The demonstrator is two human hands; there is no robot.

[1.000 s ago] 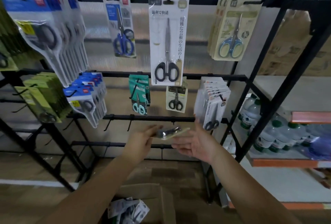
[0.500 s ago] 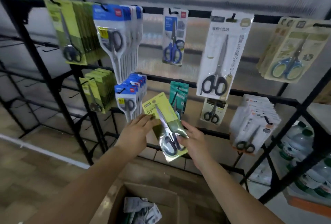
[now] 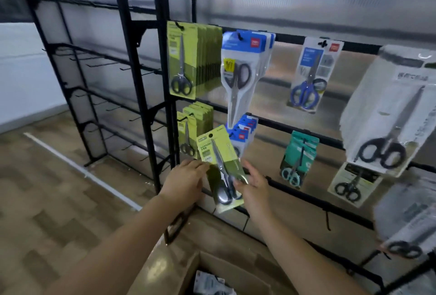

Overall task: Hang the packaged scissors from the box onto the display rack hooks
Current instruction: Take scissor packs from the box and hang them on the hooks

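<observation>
The lime-green carded scissors pack [image 3: 220,167], with a round hang hole at its top edge, is held upright and slightly tilted in front of the black wire display rack [image 3: 162,96], just right of the lower stack of matching lime-green packs [image 3: 193,127] on their hook. The left hand [image 3: 182,182] holds the pack's left edge, fingertips on the card; the right hand [image 3: 253,187] supports the right edge near the handles with fingers loosely extended. Whether either thumb pinches behind the card cannot be determined. The step in hand is transport and alignment; the pack is not yet hung. The next move likely calls for aligning the hang hole with the hook tip of the matching stack, then sliding the pack on. The open brown cardboard box [image 3: 212,271] sits below, with more packs inside.
</observation>
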